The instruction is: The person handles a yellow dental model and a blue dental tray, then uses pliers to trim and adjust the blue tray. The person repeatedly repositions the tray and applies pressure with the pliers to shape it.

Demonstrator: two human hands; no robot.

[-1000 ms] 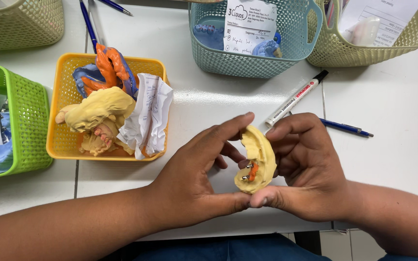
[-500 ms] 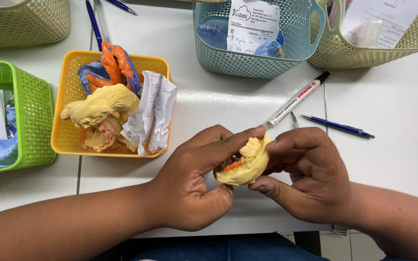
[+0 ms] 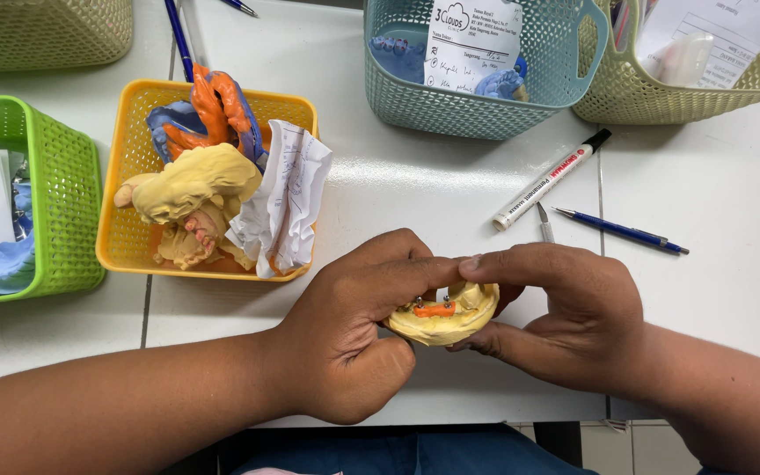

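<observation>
Item, lower centre: yellow plaster dental cast with orange wax insert [image 3: 444,315], out of yellow basket [image 3: 120,255], pinched by left hand [image 3: 345,339] and right hand [image 3: 565,312]; inspection under way.

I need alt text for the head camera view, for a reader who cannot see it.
Two hands, left hand and right hand, hold a yellow dental cast with an orange part over a white table. A yellow basket of casts and crumpled paper sits at left; a marker and blue pen lie behind.

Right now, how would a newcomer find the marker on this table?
Start at the teal basket at the table's far edge. Just below its right corner lies the white marker, slanted, with a black cap. The blue pen beside it is much thinner.
</observation>
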